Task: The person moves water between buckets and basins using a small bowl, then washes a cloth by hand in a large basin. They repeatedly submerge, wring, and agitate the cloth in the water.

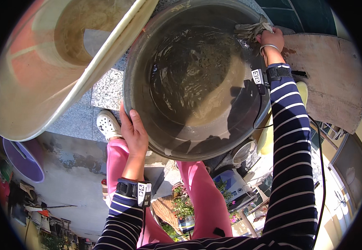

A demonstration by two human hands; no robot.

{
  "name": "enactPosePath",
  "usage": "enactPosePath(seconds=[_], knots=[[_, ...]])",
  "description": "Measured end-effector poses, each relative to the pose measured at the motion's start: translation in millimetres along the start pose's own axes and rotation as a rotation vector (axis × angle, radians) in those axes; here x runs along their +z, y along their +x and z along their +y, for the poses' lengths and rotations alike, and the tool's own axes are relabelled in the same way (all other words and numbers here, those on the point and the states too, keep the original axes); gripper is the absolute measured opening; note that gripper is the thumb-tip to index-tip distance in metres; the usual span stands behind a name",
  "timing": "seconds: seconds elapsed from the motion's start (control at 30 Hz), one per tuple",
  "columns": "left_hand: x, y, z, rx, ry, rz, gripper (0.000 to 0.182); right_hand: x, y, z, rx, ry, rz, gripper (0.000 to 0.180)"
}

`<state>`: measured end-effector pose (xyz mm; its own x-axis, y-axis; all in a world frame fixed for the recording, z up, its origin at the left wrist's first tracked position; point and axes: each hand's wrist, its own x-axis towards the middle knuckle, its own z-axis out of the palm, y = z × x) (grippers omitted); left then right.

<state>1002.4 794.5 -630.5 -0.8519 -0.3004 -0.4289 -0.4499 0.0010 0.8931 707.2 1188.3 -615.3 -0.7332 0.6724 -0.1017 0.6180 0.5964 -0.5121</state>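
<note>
A large dark round basin [206, 147] stands before me, with murky water [184, 75] rippling in its bottom. At its left rim is my left hand [134, 132], thumb on the inner side and fingers around the outside. My right hand [271, 40] grips a wet grey cloth [251, 30] against the upper right of the basin's wall. Sunlight falls across part of the basin floor, and a dark shadow lies on its lower right wall.
A big pale tub [87, 75] leans in at upper left, near the basin. Below it is a purple bucket [28, 159]. To the right lies a wooden board [324, 78]. Flowering plants [182, 206] and a straw broom [167, 209] appear low down. A black cable [321, 175] runs along my right arm.
</note>
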Motion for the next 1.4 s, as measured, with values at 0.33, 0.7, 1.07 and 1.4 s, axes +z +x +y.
enactPosePath(seconds=[0.33,0.7,1.07,1.4], knots=[[-1,-1,24,-0.282,-0.181,-0.020,0.078,86,-241,-118,-0.873,0.130,-0.267,0.028],[-1,-5,11,-0.443,-0.618,0.018,0.062,-3,-395,48,-0.613,0.113,-1.029,0.023],[7,-6,15,-0.265,-0.182,0.014,0.052,41,-371,88,-0.137,-0.572,-1.146,0.025],[2,-5,12,-0.257,-0.102,0.007,0.050,153,-175,-30,0.420,0.812,-0.930,0.025]])
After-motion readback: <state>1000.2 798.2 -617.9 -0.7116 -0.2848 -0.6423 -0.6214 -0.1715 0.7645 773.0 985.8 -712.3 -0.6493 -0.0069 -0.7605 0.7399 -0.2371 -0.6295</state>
